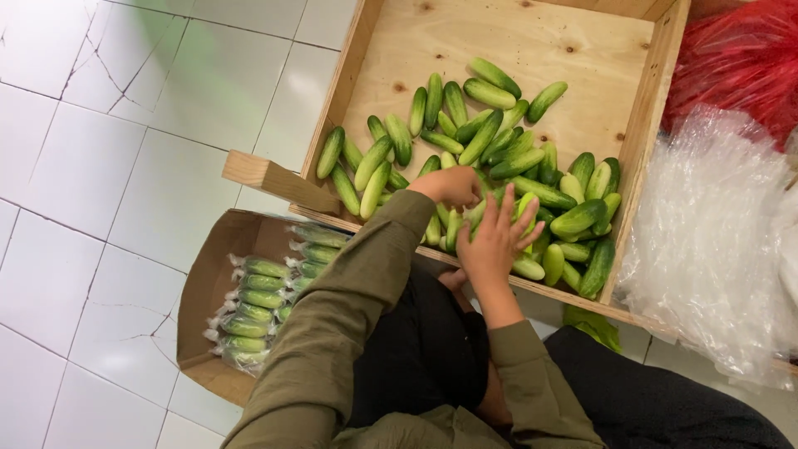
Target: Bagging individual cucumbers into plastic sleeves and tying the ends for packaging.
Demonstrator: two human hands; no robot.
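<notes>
A wooden crate holds a loose pile of several small green cucumbers. My left hand reaches in over the crate's near edge, its fingers curled around cucumbers at the front of the pile. Just right of it, my right hand lies on the pile with its fingers spread, touching a pale cucumber. Both arms wear olive sleeves.
A cardboard box at the lower left holds several clear bags of cucumbers. Crumpled clear plastic bags lie to the right of the crate, with a red plastic bag behind them. The floor is white tile.
</notes>
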